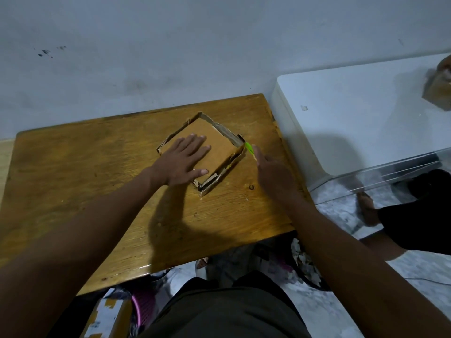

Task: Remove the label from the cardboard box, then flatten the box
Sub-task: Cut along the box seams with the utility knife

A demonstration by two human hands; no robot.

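- Box lies on the wooden table, turned corner-on, near the far right edge.
- Left hand flat on the box top, fingers spread, gripping nothing.
- Right hand just beside the box's right corner, closed around a green tool.

The table was wood — brown, with dark grain lines and a shiny coat that caught the light near its front edge. The cardboard box was dull brown paper board, smooth on top and torn and rough along its edges. Beside it, the white table looked smooth and matt.
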